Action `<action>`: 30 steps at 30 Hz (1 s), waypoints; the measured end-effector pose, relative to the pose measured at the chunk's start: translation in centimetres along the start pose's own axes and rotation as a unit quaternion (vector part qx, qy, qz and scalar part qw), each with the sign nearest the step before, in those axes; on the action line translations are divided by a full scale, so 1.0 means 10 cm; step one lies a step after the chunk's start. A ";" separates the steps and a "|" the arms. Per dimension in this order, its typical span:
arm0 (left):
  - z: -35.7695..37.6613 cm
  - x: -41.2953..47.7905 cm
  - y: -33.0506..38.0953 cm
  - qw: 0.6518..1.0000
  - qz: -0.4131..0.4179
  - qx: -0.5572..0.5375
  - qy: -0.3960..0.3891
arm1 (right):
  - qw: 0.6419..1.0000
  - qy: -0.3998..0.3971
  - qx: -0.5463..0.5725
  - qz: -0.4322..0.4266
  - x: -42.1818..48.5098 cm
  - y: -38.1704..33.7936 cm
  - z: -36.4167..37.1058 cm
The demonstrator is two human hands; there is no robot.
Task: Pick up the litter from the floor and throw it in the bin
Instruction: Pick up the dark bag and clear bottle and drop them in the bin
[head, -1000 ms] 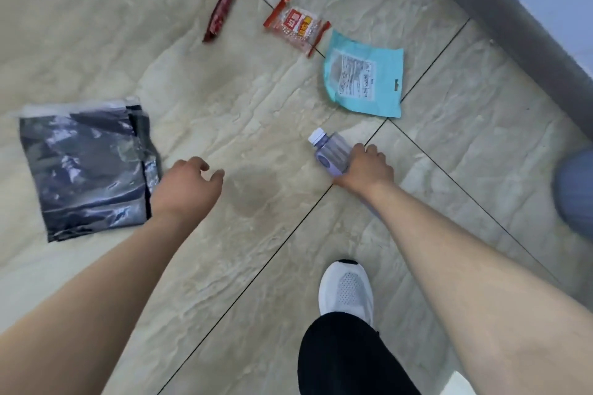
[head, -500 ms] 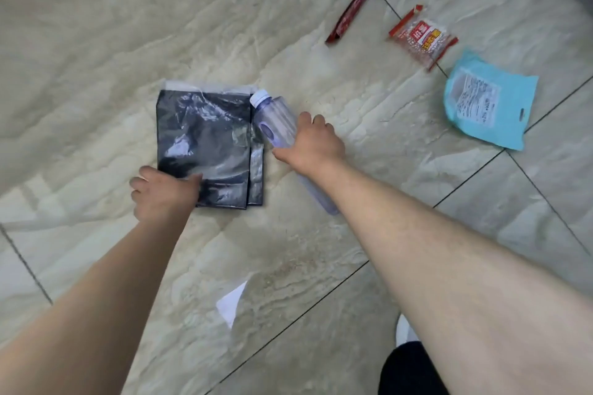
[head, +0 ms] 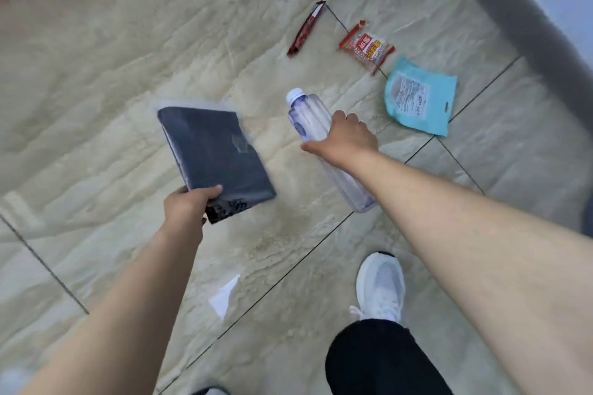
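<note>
- Right hand (head: 345,138) wraps the clear bottle (head: 313,123) mid-body, centre frame; it looks light, slick and crushable.
- Left hand (head: 186,207) pinches the limp black bag (head: 213,151) by its corner.

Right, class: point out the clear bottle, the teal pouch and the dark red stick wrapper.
clear bottle (head: 309,117), head view, upper body below the cap.
teal pouch (head: 436,98), head view, bare teal right of the label.
dark red stick wrapper (head: 305,30), head view, middle.

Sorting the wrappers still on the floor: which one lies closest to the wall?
The light blue pouch; the red snack packet and dark red stick wrapper lie farther out.
</note>
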State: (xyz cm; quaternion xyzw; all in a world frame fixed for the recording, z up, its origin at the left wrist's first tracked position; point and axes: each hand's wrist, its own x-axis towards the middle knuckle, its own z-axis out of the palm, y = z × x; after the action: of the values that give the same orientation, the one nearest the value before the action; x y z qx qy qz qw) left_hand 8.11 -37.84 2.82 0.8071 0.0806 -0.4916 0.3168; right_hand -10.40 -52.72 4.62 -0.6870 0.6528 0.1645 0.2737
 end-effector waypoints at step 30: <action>4.57 -5.90 0.83 0.687 0.330 0.535 -0.365 | 0.791 0.178 0.419 0.409 -2.62 5.58 -3.63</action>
State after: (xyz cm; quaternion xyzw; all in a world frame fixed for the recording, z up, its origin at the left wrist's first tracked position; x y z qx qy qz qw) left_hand -51.86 -60.65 41.81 0.5712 -0.5895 -0.5708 -0.0225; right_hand -72.69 -52.91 39.83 -0.1913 0.9148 -0.1533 0.3210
